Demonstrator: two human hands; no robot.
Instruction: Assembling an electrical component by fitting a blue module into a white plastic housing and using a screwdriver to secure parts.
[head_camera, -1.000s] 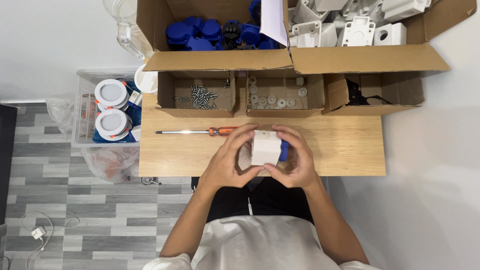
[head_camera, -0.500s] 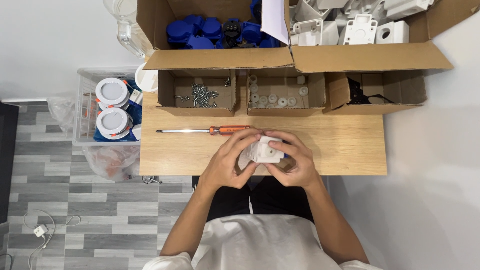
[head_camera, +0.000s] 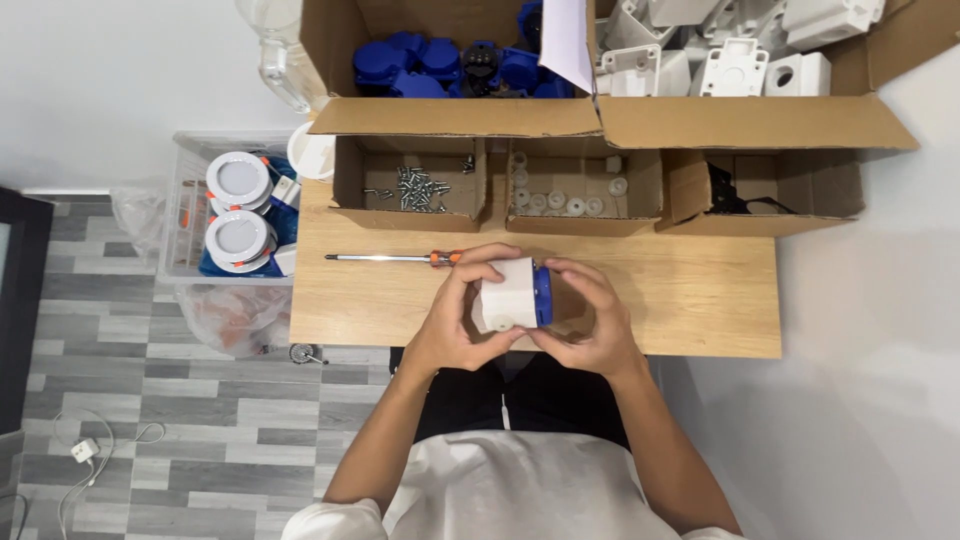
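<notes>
Both hands hold a white plastic box with a blue insert (head_camera: 512, 295) just above the wooden table (head_camera: 690, 290). My left hand (head_camera: 452, 322) wraps its left side and my right hand (head_camera: 590, 318) grips the blue right side. A screwdriver with an orange handle (head_camera: 395, 258) lies on the table just left of the hands, its shaft pointing left.
Three small open cardboard boxes stand at the back: screws (head_camera: 415, 187), white round parts (head_camera: 565, 195), black parts (head_camera: 740, 195). Behind them a big carton holds blue inserts (head_camera: 445, 65) and white housings (head_camera: 735, 45). A clear bin of round lamps (head_camera: 238, 215) sits left of the table.
The white box has been turned in my hands; its blue insert now shows on the right side. The hands stay in the same place.
</notes>
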